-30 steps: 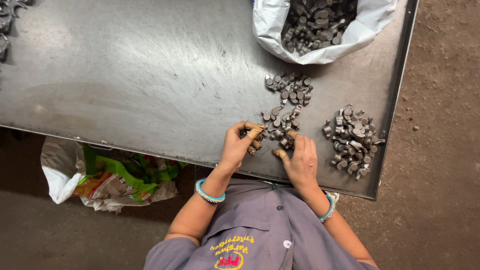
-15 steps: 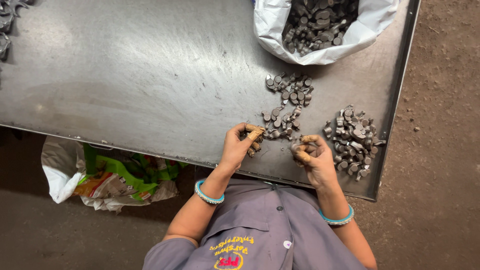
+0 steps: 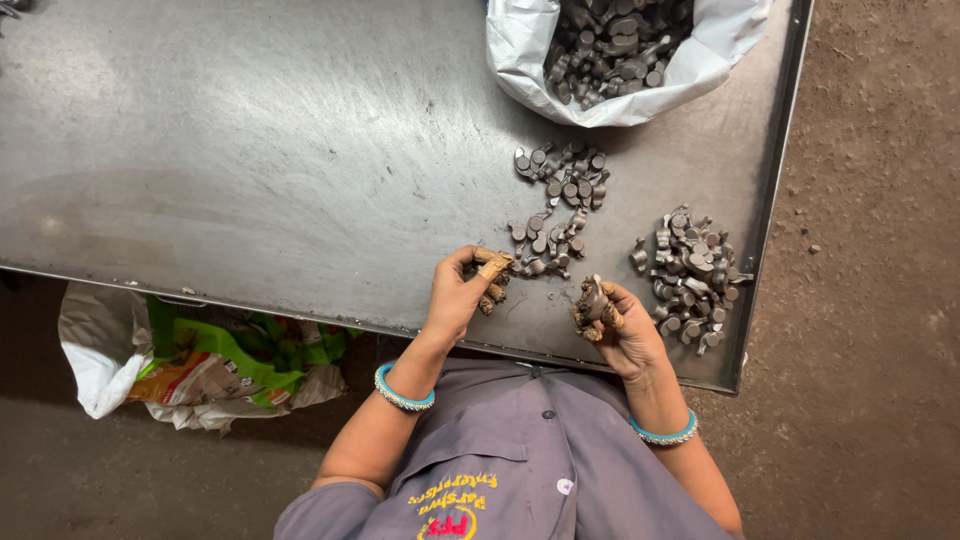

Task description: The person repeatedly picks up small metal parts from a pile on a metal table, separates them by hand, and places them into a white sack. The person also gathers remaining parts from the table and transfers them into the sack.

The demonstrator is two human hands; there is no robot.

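My left hand (image 3: 462, 292) rests on the steel table (image 3: 250, 150) with its fingertips curled at the near end of a small heap of grey metal parts (image 3: 545, 245); whether it grips one I cannot tell. My right hand (image 3: 618, 325) is turned palm up near the front edge and is closed on a small metal part (image 3: 594, 297). A second heap of the same parts (image 3: 692, 275) lies just right of that hand. Another cluster (image 3: 565, 175) lies further back.
A white plastic sack (image 3: 530, 55) full of metal parts stands open at the table's far right. The table's raised right rim (image 3: 775, 180) borders a dirt floor (image 3: 880, 250). Crumpled white and green bags (image 3: 190, 360) lie on the floor under the front edge, at the left.
My right hand has drawn back from the middle heap toward the front edge and turned palm up with a part in it. My left hand has stayed in place.
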